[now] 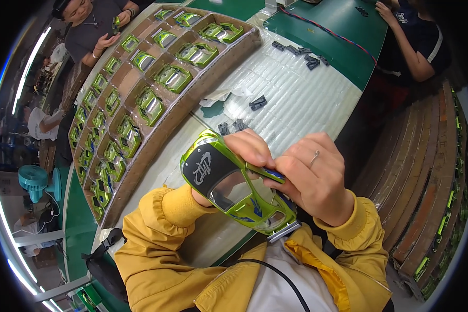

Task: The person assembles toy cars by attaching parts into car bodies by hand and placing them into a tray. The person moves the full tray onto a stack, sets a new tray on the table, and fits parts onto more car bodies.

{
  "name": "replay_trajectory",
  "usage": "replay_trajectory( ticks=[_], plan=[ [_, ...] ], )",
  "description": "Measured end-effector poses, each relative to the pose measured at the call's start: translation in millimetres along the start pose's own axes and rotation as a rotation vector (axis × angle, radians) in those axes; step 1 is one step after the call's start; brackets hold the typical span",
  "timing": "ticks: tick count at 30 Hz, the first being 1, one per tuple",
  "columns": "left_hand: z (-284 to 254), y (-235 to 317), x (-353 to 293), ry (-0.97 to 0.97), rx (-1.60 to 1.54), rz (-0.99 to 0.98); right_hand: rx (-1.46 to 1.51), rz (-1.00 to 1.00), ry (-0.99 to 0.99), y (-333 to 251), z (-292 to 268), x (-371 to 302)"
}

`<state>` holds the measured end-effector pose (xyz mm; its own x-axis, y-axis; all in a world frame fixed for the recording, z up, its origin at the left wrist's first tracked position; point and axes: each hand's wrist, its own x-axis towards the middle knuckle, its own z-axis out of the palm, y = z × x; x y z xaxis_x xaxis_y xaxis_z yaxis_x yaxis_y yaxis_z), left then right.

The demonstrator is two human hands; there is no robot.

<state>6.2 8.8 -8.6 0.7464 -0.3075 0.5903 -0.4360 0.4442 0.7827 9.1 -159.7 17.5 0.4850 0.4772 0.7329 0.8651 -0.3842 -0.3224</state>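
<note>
A green toy car body shell [260,200] with a black hood, a clear windshield and blue side marks is held tilted in front of my chest. My left hand [248,146] reaches underneath it, partly hidden by the shell, and its fingers curl over the far side. My right hand [314,179], with a ring on one finger, is closed at the shell's right side, thumb and fingers pinching along that edge. Whether a separate small piece sits in that pinch cannot be made out. Just beyond the left fingers lie small black plastic parts [239,125].
A divided cardboard tray [187,104] of similar green shells stands at the left. More black parts [257,102] lie on the padded white mat [307,99]. Stacked cardboard trays [411,177] rise at the right. Two people work across the table; a teal fan [32,179] is far left.
</note>
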Motion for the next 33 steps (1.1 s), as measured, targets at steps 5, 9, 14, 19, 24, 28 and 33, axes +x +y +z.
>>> replay_trajectory(
  ticks=[5,9,14,19,24,28,33],
  plan=[
    [-2,-1,-1,-0.021,0.008,0.005,0.01,0.005,-0.017,-1,-3,0],
    [-1,-8,2,0.018,-0.078,0.093,0.21,0.096,-0.108,6,-7,-3],
    [-3,2,-6,0.302,-0.121,-0.221,0.443,0.299,-0.005,-8,-4,-7],
    [5,22,5,0.367,0.591,-0.281,0.645,0.611,-0.015,-18,13,-19],
    [3,38,17,0.341,0.106,-0.438,1.643,0.896,0.126,-6,21,-28],
    [1,39,14,0.126,0.26,-0.315,1.699,0.917,0.188,-1,28,-40],
    [6,42,16,-0.138,0.737,-0.161,1.596,0.714,0.125,7,32,-43]
  ],
)
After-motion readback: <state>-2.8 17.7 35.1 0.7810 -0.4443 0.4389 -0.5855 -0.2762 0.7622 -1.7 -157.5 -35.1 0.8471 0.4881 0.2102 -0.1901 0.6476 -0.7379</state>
